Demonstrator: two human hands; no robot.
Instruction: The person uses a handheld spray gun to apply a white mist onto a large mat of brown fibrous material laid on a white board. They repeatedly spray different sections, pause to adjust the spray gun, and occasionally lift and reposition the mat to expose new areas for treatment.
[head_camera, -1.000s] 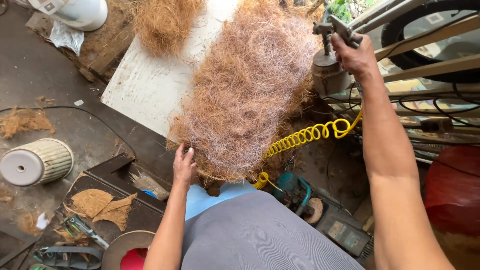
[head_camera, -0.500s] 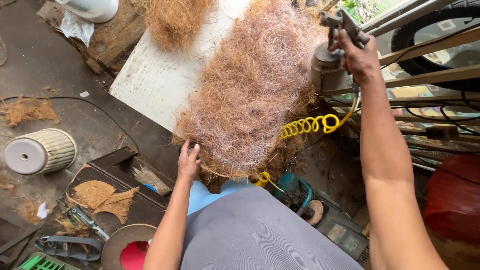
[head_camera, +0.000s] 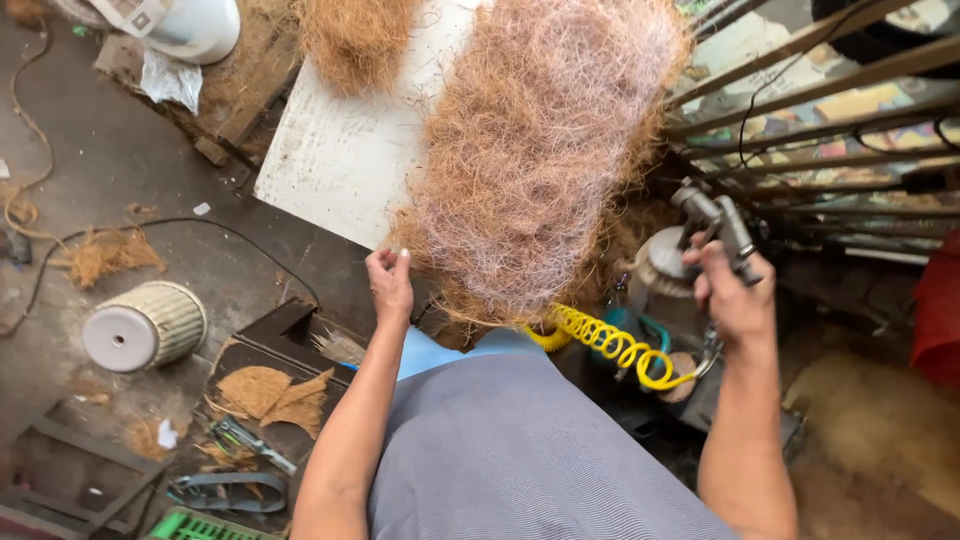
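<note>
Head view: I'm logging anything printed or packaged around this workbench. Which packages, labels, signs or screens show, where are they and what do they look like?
Label on the white container: top left corner, a pale rectangular patch on its rounded side, print too small to make out.
Crumpled wrapper: just below that container, shiny, whitish and creased.
No signs or screens show.

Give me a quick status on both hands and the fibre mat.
Left hand on near edge of brown fibre mat. Right hand grips air tool, yellow coiled hose attached. Nothing blocking.
</note>
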